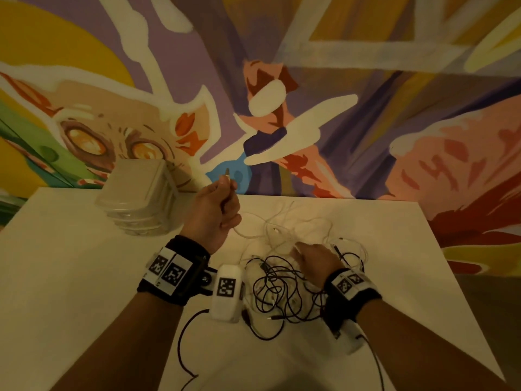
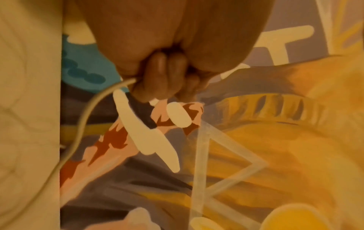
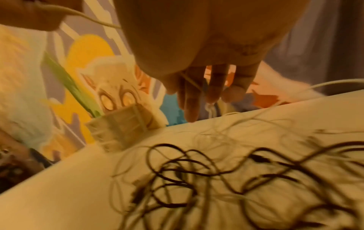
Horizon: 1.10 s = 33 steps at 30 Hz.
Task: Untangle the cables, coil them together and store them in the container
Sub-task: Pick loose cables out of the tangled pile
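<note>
Head view shows the left hand raised above the table, its fingers clenched round one end of a white cable, with the plug tip poking out above the fist. That cable runs down from the fist into the tangle of cables, a heap of thin black and white leads lying on the table in front of the person. The right hand is down on the far side of the heap, just beside the white strands; in the right wrist view its fingers hang nearly straight, and a pale strand crosses them, but I cannot tell whether they pinch it or only touch it.

A lidded translucent container stands at the far left of the table, near the wall, well apart from the heap.

These leads look light, limp and springy, so they should slide through a loop easily yet snag at the plugs. Taking hold near a plug end and feeding it back through the crossings seems the safer way; hard pulling would likely tighten the knots.

No brand or readable writing shows; the wristbands carry only black-and-white square marker patterns.
</note>
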Each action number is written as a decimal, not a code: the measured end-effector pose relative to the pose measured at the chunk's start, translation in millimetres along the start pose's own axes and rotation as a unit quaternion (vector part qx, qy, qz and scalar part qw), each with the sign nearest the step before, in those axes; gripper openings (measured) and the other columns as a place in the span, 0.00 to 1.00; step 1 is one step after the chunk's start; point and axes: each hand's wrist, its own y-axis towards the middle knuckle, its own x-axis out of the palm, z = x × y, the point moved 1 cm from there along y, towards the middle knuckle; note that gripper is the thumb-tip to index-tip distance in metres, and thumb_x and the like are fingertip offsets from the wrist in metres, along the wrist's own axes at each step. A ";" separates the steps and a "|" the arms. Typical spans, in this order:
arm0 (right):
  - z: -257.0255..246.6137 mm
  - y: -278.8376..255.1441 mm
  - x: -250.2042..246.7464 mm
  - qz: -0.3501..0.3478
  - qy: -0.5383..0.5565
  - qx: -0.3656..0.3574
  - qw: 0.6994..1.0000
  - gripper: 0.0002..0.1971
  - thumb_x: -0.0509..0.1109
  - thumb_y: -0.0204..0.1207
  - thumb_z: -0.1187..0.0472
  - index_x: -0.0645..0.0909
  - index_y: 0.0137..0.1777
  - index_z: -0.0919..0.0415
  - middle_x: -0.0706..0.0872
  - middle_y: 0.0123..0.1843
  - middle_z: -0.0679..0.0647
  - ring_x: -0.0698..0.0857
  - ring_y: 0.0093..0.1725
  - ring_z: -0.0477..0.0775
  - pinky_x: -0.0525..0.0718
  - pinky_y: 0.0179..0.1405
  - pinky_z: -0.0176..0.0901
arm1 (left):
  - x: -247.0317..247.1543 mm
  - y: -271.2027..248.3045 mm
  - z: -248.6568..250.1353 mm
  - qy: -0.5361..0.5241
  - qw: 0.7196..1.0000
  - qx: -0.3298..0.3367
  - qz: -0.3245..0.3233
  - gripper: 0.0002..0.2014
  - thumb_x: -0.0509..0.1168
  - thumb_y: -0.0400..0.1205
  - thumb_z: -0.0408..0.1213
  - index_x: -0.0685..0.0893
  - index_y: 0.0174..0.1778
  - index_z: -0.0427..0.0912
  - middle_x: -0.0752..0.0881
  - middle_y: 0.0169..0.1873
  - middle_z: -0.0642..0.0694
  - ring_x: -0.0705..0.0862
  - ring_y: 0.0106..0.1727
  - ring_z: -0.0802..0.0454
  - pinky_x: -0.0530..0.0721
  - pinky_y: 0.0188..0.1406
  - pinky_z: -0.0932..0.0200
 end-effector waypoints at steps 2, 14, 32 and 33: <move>24.3 -5.1 -9.9 0.010 -0.024 0.044 0.999 0.11 0.58 0.79 0.56 0.76 0.58 0.50 0.87 0.56 0.59 0.84 0.54 0.63 0.81 0.50 0.50 | -12.8 0.6 3.6 0.067 0.997 0.023 0.027 0.17 0.52 0.90 0.44 0.77 0.39 0.43 0.63 0.20 0.54 0.58 0.18 0.60 0.59 0.14 0.66; 63.9 -33.9 -118.9 0.282 0.015 0.119 0.952 0.08 0.61 0.81 0.51 0.77 0.56 0.49 0.88 0.47 0.63 0.84 0.46 0.71 0.84 0.43 0.58 | -93.0 22.0 20.9 0.498 0.822 0.104 0.256 0.17 0.54 0.89 0.42 0.81 0.54 0.30 0.83 0.55 0.24 0.80 0.58 0.28 0.74 0.51 0.44; -36.4 -48.8 -144.8 0.190 0.635 -0.152 0.733 0.14 0.68 0.78 0.52 0.77 0.58 0.60 0.86 0.50 0.63 0.85 0.38 0.58 0.83 0.35 0.43 | 70.5 -6.1 -75.9 0.174 0.981 -0.009 -0.085 0.13 0.49 0.91 0.40 0.71 0.42 0.44 0.77 0.31 0.45 0.63 0.20 0.59 0.59 0.18 0.66; -26.2 -48.0 -136.8 0.178 0.634 -0.140 0.740 0.20 0.74 0.73 0.51 0.75 0.60 0.59 0.85 0.55 0.62 0.85 0.39 0.58 0.83 0.35 0.43 | 70.9 -5.3 -70.8 0.135 0.988 -0.017 -0.077 0.13 0.49 0.91 0.40 0.70 0.40 0.45 0.74 0.30 0.46 0.62 0.20 0.60 0.58 0.19 0.67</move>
